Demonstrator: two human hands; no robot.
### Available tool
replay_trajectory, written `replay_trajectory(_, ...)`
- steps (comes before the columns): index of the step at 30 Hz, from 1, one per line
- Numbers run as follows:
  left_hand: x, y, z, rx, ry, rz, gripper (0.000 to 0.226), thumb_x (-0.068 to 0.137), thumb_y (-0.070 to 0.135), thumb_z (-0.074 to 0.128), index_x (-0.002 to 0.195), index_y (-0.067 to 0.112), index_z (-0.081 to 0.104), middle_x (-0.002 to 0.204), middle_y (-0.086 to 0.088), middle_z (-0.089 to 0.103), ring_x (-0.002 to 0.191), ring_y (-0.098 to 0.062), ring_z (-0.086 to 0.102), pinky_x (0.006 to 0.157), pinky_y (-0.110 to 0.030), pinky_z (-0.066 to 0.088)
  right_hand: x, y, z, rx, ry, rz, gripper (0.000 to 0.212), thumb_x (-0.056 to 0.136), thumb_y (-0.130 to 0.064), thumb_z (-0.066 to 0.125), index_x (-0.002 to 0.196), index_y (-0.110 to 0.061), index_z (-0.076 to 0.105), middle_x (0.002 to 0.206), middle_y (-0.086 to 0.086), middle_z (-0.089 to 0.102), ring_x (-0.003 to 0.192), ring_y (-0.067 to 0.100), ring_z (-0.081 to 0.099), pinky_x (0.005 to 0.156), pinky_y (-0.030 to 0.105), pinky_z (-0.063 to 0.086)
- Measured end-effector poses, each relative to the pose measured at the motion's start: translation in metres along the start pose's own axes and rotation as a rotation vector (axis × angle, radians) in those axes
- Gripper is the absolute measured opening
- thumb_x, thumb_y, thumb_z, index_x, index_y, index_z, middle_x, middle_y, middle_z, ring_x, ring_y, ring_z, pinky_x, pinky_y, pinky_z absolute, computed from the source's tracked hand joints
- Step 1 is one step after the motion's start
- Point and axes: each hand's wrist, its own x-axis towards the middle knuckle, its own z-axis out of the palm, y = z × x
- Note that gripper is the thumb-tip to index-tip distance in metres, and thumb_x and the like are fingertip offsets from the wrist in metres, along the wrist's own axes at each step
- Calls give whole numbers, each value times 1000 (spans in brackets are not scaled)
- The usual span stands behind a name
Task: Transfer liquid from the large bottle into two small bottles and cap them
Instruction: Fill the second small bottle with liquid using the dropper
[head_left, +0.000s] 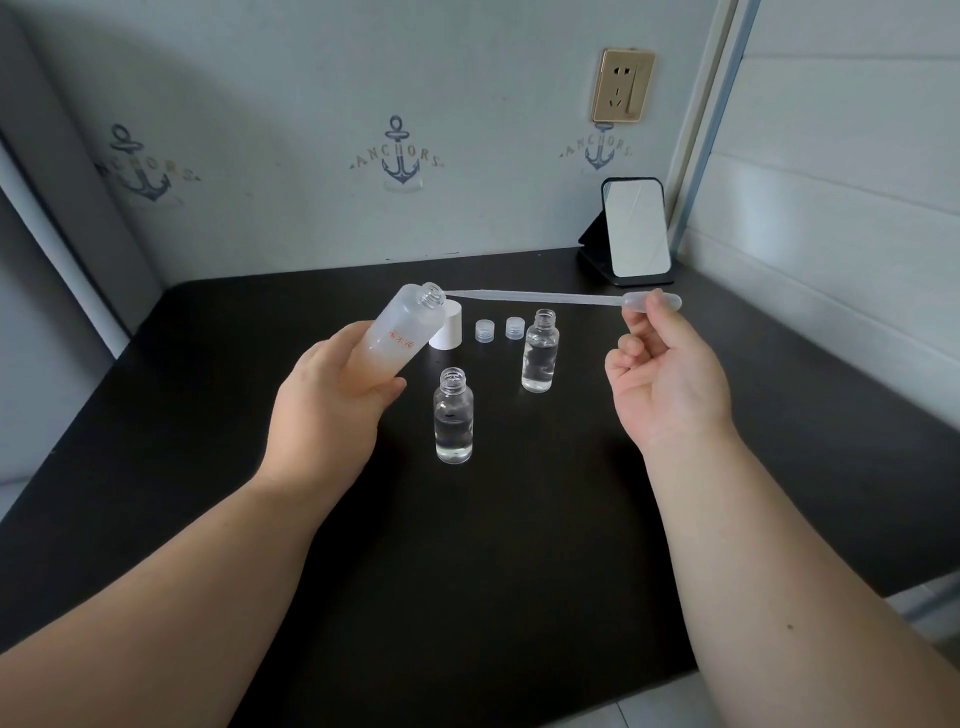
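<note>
Two small bottles (453, 415) and two small caps (484, 330) stand uncapped. Left hand (332, 395) grips the large bottle (402, 332), mouth tilted up-right. Right hand (665, 374) pinches a near-level pipette (545, 298), tip at that mouth.

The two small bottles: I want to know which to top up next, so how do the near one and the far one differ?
The near small bottle stands close to the left hand; the far small bottle stands further back, nearer the two small caps. The near one looks about half full; the far one looks fuller, though clear liquid makes the levels hard to judge. Both stand upright, uncapped and clear on the black table.
</note>
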Motion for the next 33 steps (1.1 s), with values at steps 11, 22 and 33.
replay_trajectory(11,-2,0,3,230,-26,125,53,84,16,77,132,33,60,115,13,57,112,-26,52,92,-33,39,-3,2,2,-132,-10,-47,12,92,-7,71,83,-11,76,86,5,75,60,6,56,57,17,44)
replay_trajectory(22,-3,2,10,240,-16,163,52,84,17,78,131,32,62,114,13,60,112,-27,50,95,-42,44,-13,20,13,-371,-200,-103,6,80,-12,75,78,-15,81,88,9,75,70,12,62,71,24,49)
replay_trajectory(33,-2,0,13,236,-32,155,51,85,21,79,130,35,62,117,13,60,115,-26,49,96,-47,44,-17,32,17,-533,-339,-24,9,85,-14,74,91,-9,79,92,10,77,76,16,70,73,30,50)
